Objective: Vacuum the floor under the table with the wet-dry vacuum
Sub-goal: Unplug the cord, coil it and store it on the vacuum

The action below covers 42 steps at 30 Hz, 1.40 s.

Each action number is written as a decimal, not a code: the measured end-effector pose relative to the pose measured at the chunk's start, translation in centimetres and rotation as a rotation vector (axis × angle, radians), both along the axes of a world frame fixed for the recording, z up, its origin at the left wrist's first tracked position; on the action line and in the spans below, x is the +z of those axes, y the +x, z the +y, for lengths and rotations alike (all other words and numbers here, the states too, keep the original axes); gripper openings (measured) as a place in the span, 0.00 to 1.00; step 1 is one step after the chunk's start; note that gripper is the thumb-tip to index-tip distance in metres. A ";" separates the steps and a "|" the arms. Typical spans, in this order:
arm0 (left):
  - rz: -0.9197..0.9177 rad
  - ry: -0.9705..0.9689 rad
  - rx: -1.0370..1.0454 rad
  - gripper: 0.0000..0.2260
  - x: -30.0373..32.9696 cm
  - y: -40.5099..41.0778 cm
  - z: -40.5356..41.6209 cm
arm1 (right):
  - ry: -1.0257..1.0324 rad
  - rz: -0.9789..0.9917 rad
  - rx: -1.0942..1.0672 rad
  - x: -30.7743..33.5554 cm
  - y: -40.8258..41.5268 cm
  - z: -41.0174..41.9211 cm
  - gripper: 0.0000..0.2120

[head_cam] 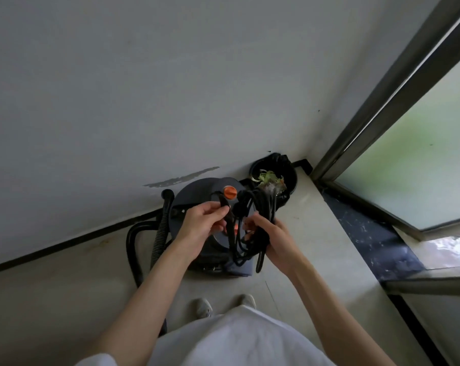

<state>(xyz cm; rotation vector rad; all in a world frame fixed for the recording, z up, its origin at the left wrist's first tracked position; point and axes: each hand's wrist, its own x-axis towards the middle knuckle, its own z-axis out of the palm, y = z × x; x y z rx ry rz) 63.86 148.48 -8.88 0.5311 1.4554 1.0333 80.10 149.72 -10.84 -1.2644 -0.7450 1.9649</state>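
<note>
A grey wet-dry vacuum (197,194) with an orange knob (230,192) stands on the floor against the wall, straight ahead of my feet. Its ribbed black hose (161,228) and a black tube (132,249) curve down its left side. I hold the vacuum's black power cord (246,228) in a loose bundle above the lid. My left hand (202,223) pinches one strand of the cord near its plug end. My right hand (268,233) grips the gathered loops, which hang below it.
A black bin (289,175) lined with a bag and holding scraps sits in the corner behind the vacuum. A glass door with a dark frame (368,122) and a dark stone threshold (368,233) lie to the right. Pale floor tiles (65,286) stretch left.
</note>
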 end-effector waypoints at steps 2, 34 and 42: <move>-0.039 0.014 -0.005 0.04 0.0 0.2 0.4 | -0.009 -0.002 0.006 -0.2 -0.2 0.0 0.09; 0.379 0.046 -0.525 0.23 -0.7 2.7 -1.3 | -0.114 -0.053 -0.195 1.1 -2.1 0.8 0.19; 0.216 0.076 -0.454 0.10 -0.9 3.5 -1.2 | 0.029 -0.399 0.074 1.9 -1.9 0.5 0.27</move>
